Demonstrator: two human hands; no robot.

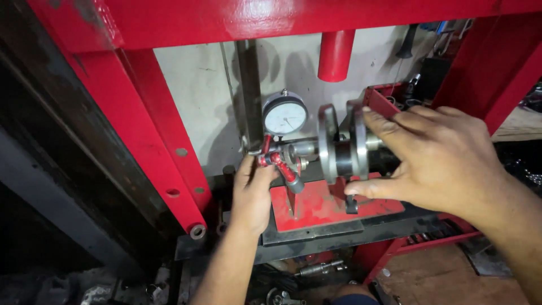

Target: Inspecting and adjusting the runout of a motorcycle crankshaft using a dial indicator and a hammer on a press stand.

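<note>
A red-painted steel press frame (169, 141) fills the view, standing against a pale, scuffed wall, with a red cylindrical ram (335, 55) hanging from its top beam. Below it lies a red flat base plate (316, 206) on a dark steel bed. Mounted above that plate, lying on its side, is a grey metal crankshaft with two round webs (341, 144). The right hand (435, 158) grips it, fingers spread over the top of the right-hand web and thumb pressed under the lower edge. Just to the left of the crankshaft stands a round white-faced dial gauge with a grey rim (285, 116), carried on a red-jointed clamp arm (279, 164). The left hand (251, 192) pinches that arm at its red knuckles, thumb and fingertips closed on it, directly below the gauge. Behind the right hand sits a red open tool tray (387, 99). Loose metal parts (316, 268) litter the dim floor beneath.
</note>
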